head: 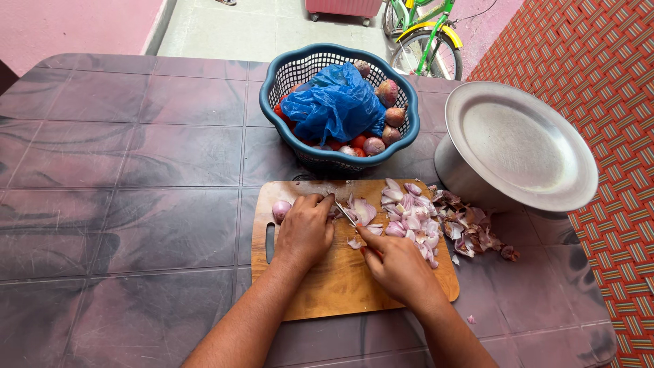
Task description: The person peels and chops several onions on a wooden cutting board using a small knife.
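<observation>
My right hand (398, 266) is closed around the handle of a small steel-bladed knife (346, 214), forefinger laid along the top, I judge to steady the edge; the handle itself is hidden in my palm. My left hand (304, 228) lies knuckles-up on the rectangular wooden chopping board (327, 286), fingers curled and pressed together over the piece of pink onion (335, 211) being cut, so that the tips sit tucked back from the blade. That piece is mostly hidden under my fingers. Just left of that hand a small peeled whole onion (281, 209) waits on the board's edge. To the right, the heap of cut pale-pink onion pieces (409, 215) is pushed toward the far corner, seemingly to keep the cutting space open, and the papery purple peels (473, 232) lie off the board on the dark marbled plastic table (136, 204). Beyond them stands a round metal pot with a flat steel lid (518, 146). Farther back sits a teal plastic mesh basket (286, 75) holding a crumpled blue plastic bag (337, 102), unpeeled onions and something red.
</observation>
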